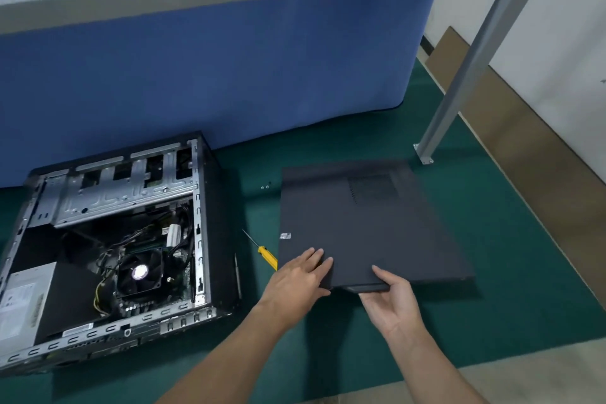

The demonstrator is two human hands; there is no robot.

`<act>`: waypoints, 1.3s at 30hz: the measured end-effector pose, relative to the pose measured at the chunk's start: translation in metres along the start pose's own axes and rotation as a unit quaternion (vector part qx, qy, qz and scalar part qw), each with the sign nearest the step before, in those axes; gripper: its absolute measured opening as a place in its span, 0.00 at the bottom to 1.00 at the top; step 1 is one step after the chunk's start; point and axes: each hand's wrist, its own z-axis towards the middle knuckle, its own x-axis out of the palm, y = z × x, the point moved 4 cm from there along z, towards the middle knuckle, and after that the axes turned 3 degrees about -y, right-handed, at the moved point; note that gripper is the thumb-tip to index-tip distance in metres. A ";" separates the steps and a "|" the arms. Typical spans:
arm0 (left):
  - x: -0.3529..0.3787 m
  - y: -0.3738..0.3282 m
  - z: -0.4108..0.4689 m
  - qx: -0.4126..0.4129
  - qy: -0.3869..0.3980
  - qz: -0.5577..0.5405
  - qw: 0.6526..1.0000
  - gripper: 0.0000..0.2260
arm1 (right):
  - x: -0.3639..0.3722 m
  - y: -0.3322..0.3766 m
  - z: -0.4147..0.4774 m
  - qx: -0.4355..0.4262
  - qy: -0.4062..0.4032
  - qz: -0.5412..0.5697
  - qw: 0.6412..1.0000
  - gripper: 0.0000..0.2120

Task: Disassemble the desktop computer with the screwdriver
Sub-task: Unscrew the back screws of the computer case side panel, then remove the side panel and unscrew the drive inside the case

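I am gripping the side panel (370,223) with my right hand (392,303), left hand (296,277) pressing it flat-fingered; dropped here, it could trap the screwdriver (267,257).

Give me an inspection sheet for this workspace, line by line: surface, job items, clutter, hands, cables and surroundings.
Surface: green mat.
Job's things: desktop computer lying on its side, open; side panel off, to its right; yellow screwdriver between them, handle end hidden behind the panel.
Clutter: small screws on the mat; thin grey tool beside the computer.
Grips: left hand flat on the panel's near corner; right hand pinches its near edge, thumb on top.
Cables: black and yellow wires, inside the computer only.
Surroundings: blue partition, grey metal frame, white wall.
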 end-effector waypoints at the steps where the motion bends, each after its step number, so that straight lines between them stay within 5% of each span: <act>1: 0.006 0.000 0.001 -0.005 0.009 -0.003 1.000 0.29 | -0.004 -0.001 0.004 -0.010 -0.025 -0.016 1.000 0.16; 6: 0.039 0.000 0.003 -0.017 0.055 -0.010 0.998 0.30 | -0.023 -0.003 0.012 -0.082 -0.248 -0.227 0.938 0.06; 12: 0.062 0.001 0.006 -0.042 0.087 -0.031 0.995 0.29 | -0.044 0.001 0.017 -0.099 -0.347 -0.346 0.866 0.10; 20: 0.058 0.005 -0.001 -0.056 0.127 -0.084 0.987 0.25 | -0.026 -0.014 0.024 -0.121 -0.220 -0.392 0.885 0.05; 24: 0.027 0.015 -0.014 -0.070 0.117 -0.048 0.990 0.12 | 0.001 -0.035 0.028 -0.141 -0.142 -0.519 0.831 0.04; 29: -0.031 0.046 -0.055 -0.061 -0.147 0.021 0.987 0.13 | 0.045 -0.075 0.042 -0.171 -0.049 -0.702 0.689 0.07; 32: -0.049 0.071 -0.085 -0.110 -0.242 0.045 0.963 0.14 | 0.066 -0.106 0.050 -0.198 0.037 -0.825 0.528 0.09; 36: -0.053 0.098 -0.120 -0.204 -0.250 0.039 0.946 0.18 | 0.077 -0.144 0.058 -0.190 0.148 -0.918 0.314 0.22; 39: -0.040 0.122 -0.144 -0.294 -0.148 0.004 0.944 0.27 | 0.079 -0.160 0.065 -0.157 0.138 -0.951 0.227 0.26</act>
